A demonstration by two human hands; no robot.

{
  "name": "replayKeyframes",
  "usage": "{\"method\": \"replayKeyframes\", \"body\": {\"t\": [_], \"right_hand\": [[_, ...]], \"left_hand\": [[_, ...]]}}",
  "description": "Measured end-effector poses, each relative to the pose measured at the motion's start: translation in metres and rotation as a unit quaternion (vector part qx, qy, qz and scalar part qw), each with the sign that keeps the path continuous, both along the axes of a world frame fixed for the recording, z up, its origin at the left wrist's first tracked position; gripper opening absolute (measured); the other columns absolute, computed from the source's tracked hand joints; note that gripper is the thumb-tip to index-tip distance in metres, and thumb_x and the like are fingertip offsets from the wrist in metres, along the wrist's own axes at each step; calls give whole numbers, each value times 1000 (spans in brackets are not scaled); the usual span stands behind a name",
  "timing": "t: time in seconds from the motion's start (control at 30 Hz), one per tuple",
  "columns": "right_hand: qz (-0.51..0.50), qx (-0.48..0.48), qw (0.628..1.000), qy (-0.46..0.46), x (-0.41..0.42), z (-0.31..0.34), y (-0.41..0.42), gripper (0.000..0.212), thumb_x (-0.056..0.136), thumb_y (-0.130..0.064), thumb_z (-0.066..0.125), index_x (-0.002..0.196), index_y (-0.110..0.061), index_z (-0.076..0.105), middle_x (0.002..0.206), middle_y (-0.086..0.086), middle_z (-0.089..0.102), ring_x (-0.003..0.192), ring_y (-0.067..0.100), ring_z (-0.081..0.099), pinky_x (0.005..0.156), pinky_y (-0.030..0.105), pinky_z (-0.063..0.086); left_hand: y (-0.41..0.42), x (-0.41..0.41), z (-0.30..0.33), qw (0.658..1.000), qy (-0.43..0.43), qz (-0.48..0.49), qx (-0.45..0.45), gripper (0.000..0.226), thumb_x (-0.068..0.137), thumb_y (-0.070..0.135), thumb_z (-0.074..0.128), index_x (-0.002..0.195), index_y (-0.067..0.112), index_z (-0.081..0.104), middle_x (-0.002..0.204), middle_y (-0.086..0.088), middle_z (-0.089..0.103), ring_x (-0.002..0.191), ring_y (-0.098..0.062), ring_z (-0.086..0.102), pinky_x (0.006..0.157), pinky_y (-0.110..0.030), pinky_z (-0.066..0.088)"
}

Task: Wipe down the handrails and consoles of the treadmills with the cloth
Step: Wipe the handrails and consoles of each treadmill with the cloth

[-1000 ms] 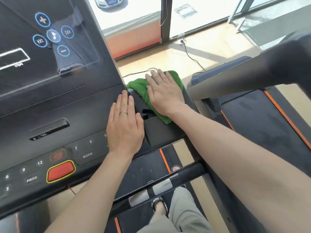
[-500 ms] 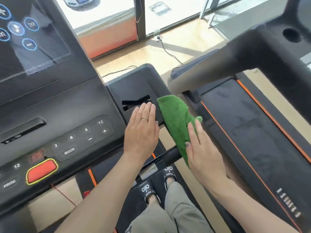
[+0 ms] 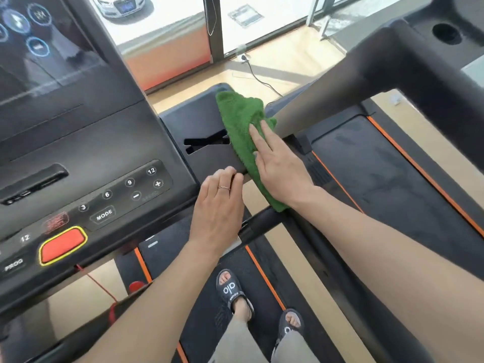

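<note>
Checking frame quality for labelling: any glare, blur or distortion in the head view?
Head view: window blown out by daylight; screen carries reflections and its icons look soft; wide-angle bending at the edges, seen on the handrail; cloth, right hand and left hand are sharp enough; keypad legible.

place: gym | evidence: treadmill console (image 3: 86, 163), running belts (image 3: 392, 174), glass front (image 3: 167, 24)
</note>
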State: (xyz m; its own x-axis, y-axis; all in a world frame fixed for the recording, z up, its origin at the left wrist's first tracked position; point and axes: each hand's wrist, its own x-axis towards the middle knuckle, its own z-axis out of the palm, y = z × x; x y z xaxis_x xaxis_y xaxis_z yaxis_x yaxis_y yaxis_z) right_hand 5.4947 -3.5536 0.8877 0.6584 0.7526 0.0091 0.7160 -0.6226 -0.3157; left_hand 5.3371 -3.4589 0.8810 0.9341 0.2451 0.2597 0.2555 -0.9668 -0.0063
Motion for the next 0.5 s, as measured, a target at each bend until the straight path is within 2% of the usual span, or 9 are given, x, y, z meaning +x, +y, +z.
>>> {"method": "replayKeyframes", "body": {"t": [0.1, 0.17, 0.27, 0.3, 0.37, 0.43, 0.5], "right_hand": [[57, -53, 993, -85, -30, -3, -50, 55, 103, -26, 28, 156, -11, 35, 166, 15, 21, 149, 39, 27, 119, 48, 29], [107, -84, 983, -123, -47, -3, -78, 54, 102, -23, 32, 154, -11, 38, 166, 13, 19, 150, 42, 23, 120, 51, 25], [146, -80, 977, -137, -58, -1, -100, 50, 99, -21, 39, 147, -11, 50, 164, 8, 28, 150, 40, 23, 122, 51, 23], [154, -77, 975, -139, -59, 0, -103, 49, 99, -22, 40, 144, -9, 54, 162, 7, 34, 150, 39, 25, 122, 50, 23], [192, -75, 968, -143, -51, 5, -98, 48, 98, -25, 37, 135, -7, 62, 152, 6, 50, 148, 37, 32, 122, 49, 25], [248, -94, 953, -143, -35, 12, -81, 51, 99, -32, 33, 122, -6, 71, 135, 5, 64, 145, 33, 37, 123, 48, 23], [291, -141, 935, -144, -21, 18, -59, 62, 101, -43, 26, 110, -8, 77, 114, 0, 73, 141, 27, 40, 124, 44, 16]], "left_hand": [[-17, -18, -7, 1000, 12, -1, -25, 16, 97, 16, 47, 102, 11, 61, 105, -9, 60, 96, -31, 57, 85, -41, 43], [-19, -19, -12, 997, 59, 28, -44, 17, 99, 21, 46, 90, 15, 58, 88, -6, 57, 79, -31, 57, 67, -42, 40], [-25, -19, -6, 988, 140, 42, -56, 8, 90, 8, 62, 85, 10, 56, 78, -9, 55, 60, -33, 58, 42, -34, 34], [-30, -22, -1, 979, 180, 55, -81, 5, 91, 5, 58, 91, 9, 55, 81, -10, 57, 64, -33, 60, 42, -34, 37], [-35, -24, 2, 967, 193, 111, -124, 19, 98, 14, 30, 98, 15, 49, 91, -9, 61, 75, -35, 59, 52, -37, 39], [-39, -22, -1, 962, 140, 173, -157, 35, 92, 30, 7, 87, 21, 41, 85, -6, 62, 72, -36, 56, 56, -36, 35], [-43, -21, -3, 962, 89, 206, -153, 42, 90, 37, 2, 79, 21, 39, 73, -3, 58, 65, -36, 56, 55, -35, 34]]}}
